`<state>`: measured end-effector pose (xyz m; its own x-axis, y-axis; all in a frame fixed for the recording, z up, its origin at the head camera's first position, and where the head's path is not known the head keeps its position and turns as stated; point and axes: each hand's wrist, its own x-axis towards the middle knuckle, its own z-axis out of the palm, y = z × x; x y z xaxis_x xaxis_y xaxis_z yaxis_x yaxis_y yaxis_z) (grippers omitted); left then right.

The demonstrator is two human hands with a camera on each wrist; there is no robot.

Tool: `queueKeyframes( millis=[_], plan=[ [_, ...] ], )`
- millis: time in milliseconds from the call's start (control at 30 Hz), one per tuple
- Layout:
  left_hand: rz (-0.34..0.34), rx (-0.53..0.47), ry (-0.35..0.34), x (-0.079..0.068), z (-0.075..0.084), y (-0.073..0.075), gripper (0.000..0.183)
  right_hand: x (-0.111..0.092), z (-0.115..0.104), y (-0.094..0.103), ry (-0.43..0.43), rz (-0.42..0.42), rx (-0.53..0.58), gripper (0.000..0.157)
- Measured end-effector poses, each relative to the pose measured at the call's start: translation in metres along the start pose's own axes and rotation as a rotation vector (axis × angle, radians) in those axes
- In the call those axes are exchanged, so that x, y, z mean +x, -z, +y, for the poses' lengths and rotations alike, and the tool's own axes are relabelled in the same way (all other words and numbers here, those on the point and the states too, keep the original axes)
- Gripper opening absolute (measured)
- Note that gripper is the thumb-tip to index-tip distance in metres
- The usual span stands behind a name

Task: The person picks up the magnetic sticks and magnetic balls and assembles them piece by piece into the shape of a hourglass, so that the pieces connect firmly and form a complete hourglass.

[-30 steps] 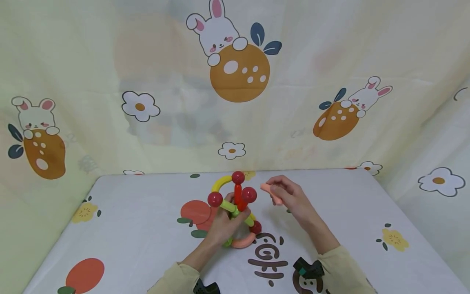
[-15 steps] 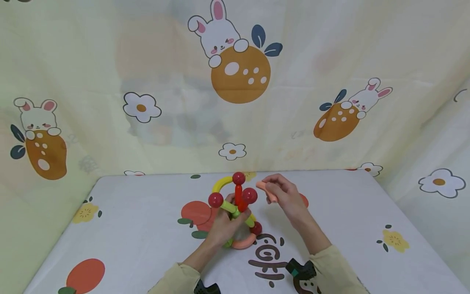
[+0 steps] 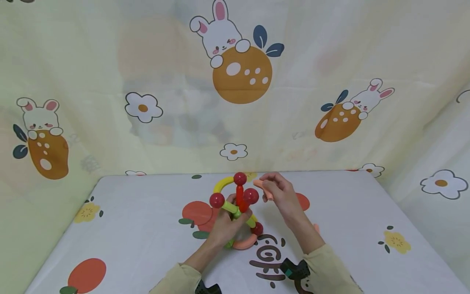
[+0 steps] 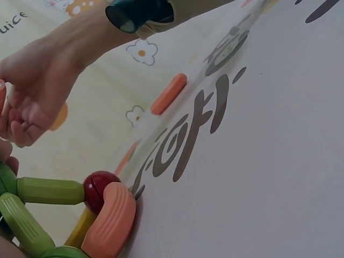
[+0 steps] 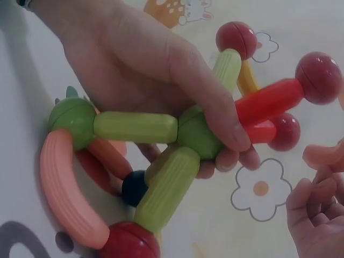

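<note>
A toy structure of rods and balls (image 3: 230, 207) stands over the table, with red balls, a green ball, and green, red, yellow and salmon rods. My left hand (image 3: 224, 226) grips it around the green ball (image 5: 196, 134), thumb across the front. A curved salmon rod (image 3: 269, 196) is pinched between thumb and fingers of my right hand (image 3: 284, 200), just right of the upper red balls and apart from them. The right wrist view shows that rod (image 5: 322, 156) at its right edge. Lower down, a dark blue ball (image 5: 135, 188) belongs to the structure, partly hidden.
A loose salmon rod (image 4: 169, 94) lies on the tabletop; in the head view my right forearm mostly hides it. The white tablecloth (image 3: 147, 245) carries printed fruit and lettering. A patterned curtain (image 3: 176, 122) rises behind the table's far edge.
My right hand has moved left with the salmon rod, closer to the structure. Part of the loose rod now shows beside my right forearm. The left hand keeps its hold, nearly still.
</note>
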<state>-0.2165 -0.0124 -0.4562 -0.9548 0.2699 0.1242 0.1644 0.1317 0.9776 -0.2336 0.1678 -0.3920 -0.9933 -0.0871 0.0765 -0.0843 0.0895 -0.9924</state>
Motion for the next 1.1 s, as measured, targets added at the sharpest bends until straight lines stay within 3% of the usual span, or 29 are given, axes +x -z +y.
queueKeyframes(
  millis=[333,767,900,1100],
  plan=[
    [-0.010,-0.023,-0.028,0.001,-0.002,-0.004,0.051,0.005,-0.003,-0.006,-0.032,0.048,-0.002,0.027],
    [-0.018,-0.035,-0.013,0.002,-0.005,-0.004,0.050,0.008,-0.007,-0.014,-0.059,0.088,-0.010,0.026],
    [-0.065,-0.050,-0.054,0.003,-0.005,0.002,0.049,0.009,-0.008,-0.015,-0.054,0.071,-0.018,0.027],
    [-0.204,-0.079,-0.121,0.006,-0.006,0.020,0.044,0.008,-0.011,-0.016,-0.063,0.029,-0.023,0.034]
  ],
)
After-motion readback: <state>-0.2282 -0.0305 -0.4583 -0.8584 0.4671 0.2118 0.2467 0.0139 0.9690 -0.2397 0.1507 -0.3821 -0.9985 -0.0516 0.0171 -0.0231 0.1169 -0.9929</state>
